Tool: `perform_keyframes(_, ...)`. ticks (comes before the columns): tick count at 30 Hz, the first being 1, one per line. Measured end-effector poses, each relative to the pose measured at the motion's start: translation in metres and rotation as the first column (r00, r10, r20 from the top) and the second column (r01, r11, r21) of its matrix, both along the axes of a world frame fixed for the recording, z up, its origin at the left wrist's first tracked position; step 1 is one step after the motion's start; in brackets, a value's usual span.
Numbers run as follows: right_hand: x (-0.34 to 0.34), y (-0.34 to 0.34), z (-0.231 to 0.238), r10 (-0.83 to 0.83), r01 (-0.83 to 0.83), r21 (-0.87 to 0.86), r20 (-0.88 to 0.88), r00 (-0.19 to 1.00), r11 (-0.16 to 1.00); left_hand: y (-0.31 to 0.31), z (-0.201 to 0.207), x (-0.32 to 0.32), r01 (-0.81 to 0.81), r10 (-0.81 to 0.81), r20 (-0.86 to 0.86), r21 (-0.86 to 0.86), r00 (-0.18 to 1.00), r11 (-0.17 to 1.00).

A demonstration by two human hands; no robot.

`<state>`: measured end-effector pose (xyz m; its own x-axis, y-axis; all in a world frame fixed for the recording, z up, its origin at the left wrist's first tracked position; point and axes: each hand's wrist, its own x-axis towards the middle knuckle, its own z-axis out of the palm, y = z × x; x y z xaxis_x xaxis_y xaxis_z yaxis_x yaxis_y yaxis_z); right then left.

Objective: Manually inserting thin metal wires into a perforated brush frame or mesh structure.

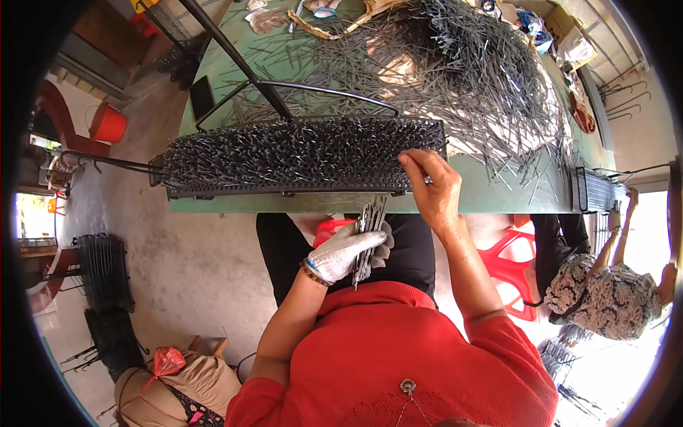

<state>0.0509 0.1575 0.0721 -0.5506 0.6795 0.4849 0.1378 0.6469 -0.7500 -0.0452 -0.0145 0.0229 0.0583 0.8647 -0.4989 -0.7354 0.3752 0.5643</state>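
Note:
In my left hand (334,257), which wears a white knitted glove, is a bundle of thin grey metal rods (368,245), gripped upright just below the table's front edge. A long black wire rack (284,193) lies along that edge, packed with dark upright rods (284,153). My bare right hand (435,188) is at the rack's right end, thumb and forefinger pinched over the rod tops. Whatever is between those fingertips is too small to make out.
Loose rods (491,71) heap across the green table (498,199). A black bar frame (242,60) rises behind the rack, near a dark flat device (201,97). At right, a co-worker (605,292) handles another rack (599,191). A red stool (512,256) stands between us.

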Motion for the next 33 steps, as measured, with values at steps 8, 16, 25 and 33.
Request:
perform_keyframes(8,-0.009,0.000,-0.012,0.036,-0.046,0.226,0.047,0.998,0.973,-0.002,0.003,-0.001,-0.019,0.018,0.094,0.009,0.995,1.000)
perform_keyframes(16,-0.014,-0.005,-0.014,-0.042,-0.020,0.461,0.123,0.991,0.887,-0.005,0.005,-0.006,-0.012,0.011,0.049,0.010,0.999,1.000)
perform_keyframes(25,-0.012,-0.009,-0.010,-0.009,-0.020,0.190,0.149,0.989,0.982,-0.006,0.010,-0.007,-0.033,0.033,0.009,-0.039,0.999,0.999)
perform_keyframes(33,0.005,-0.017,0.010,0.164,-0.126,-0.169,0.238,0.957,0.978,-0.005,0.012,-0.008,-0.061,0.060,0.047,0.016,0.997,0.998)
